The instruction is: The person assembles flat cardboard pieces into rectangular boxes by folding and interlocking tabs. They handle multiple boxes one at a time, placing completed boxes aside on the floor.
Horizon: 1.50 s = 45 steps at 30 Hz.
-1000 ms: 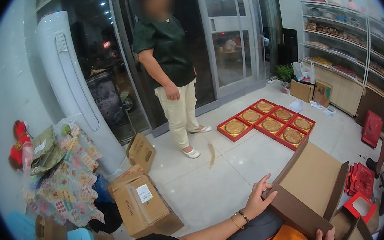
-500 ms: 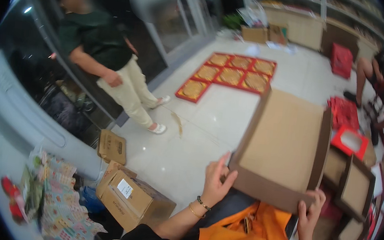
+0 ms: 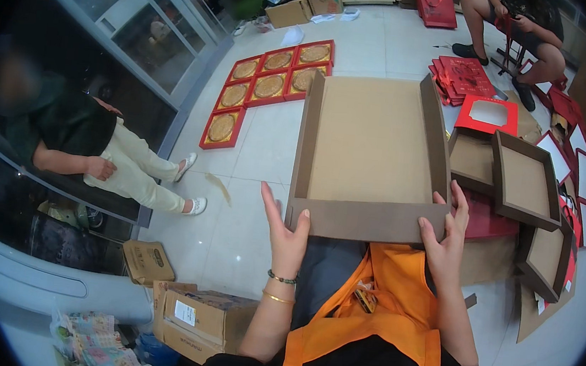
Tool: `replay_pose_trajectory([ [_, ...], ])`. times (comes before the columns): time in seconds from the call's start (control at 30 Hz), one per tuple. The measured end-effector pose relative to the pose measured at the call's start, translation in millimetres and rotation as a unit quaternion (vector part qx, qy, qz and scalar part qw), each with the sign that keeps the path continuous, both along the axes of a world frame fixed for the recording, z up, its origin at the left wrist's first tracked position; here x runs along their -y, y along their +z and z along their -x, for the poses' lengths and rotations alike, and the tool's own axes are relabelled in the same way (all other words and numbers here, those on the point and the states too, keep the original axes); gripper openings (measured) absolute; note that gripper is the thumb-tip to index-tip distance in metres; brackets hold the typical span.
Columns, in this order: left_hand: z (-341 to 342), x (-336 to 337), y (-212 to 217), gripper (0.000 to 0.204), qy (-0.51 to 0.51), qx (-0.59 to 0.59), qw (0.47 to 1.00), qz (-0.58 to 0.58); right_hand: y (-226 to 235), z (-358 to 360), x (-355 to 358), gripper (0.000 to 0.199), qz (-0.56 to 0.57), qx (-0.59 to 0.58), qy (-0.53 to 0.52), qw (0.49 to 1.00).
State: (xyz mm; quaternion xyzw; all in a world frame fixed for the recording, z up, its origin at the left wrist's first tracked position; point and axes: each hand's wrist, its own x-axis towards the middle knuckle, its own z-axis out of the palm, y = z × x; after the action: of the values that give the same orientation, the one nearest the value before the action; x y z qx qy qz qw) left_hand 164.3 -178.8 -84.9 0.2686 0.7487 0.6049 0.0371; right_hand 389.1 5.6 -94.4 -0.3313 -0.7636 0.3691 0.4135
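Note:
Over my lap is a large brown cardboard box tray [image 3: 364, 222], its inside plain tan and holding nothing. My left hand [image 3: 287, 236] is at the tray's near left corner, thumb against the front wall and one finger stretched up outside. The near right corner is gripped by my right hand [image 3: 448, 231], thumb on the front wall and fingers along the side. Beyond the tray, several red boxes [image 3: 222, 127] with round golden cakes lie on the floor. Smaller brown trays [image 3: 527, 180] are piled to the right, beside a red lid with a window [image 3: 489, 116].
A person in pale trousers [image 3: 139, 167] stands at the left by the glass doors. Another person [image 3: 527, 29] sits at the far right, near red bags [image 3: 461, 78]. Cardboard cartons [image 3: 203, 320] stand at my lower left. White-faced pieces [image 3: 585, 176] lie at the right.
The view has turned right and levelled, so the cakes and the standing person appear farther left. The tray now points straight ahead. Both hands stay at its near corners.

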Motion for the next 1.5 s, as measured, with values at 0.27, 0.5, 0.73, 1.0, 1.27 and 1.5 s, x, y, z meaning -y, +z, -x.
replay_pose_trajectory([
  [0.27, 15.3, 10.3, -6.2, 0.06, -0.09, 0.322, 0.941, -0.053, 5.2, 6.3, -8.2, 0.05, 0.053, -0.121, -0.004, 0.991],
  [0.5, 12.7, 6.3, 0.7, 0.06, -0.088, 0.331, 0.939, -0.038, 9.6, -4.1, -23.4, 0.02, -0.259, 0.1, 0.052, 0.959],
  [0.73, 6.8, -0.8, 6.0, 0.061, -0.008, 0.332, 0.943, -0.012, 23.1, -12.3, -37.2, 0.05, -0.416, 0.202, 0.209, 0.862],
  [1.0, 48.4, -7.1, 12.7, 0.048, -0.035, 0.316, 0.948, 0.003, 37.4, 17.7, -26.4, 0.057, -0.429, 0.294, 0.258, 0.814],
  [1.27, 18.5, -16.9, -19.5, 0.058, 0.066, 0.336, 0.923, -0.177, 22.5, 39.3, 43.5, 0.068, -0.326, 0.354, 0.313, 0.819],
  [1.5, 53.4, -20.3, 40.3, 0.047, -0.185, 0.292, 0.938, -0.005, 50.8, 102.7, 29.2, 0.075, 0.114, 0.158, 0.431, 0.881],
])
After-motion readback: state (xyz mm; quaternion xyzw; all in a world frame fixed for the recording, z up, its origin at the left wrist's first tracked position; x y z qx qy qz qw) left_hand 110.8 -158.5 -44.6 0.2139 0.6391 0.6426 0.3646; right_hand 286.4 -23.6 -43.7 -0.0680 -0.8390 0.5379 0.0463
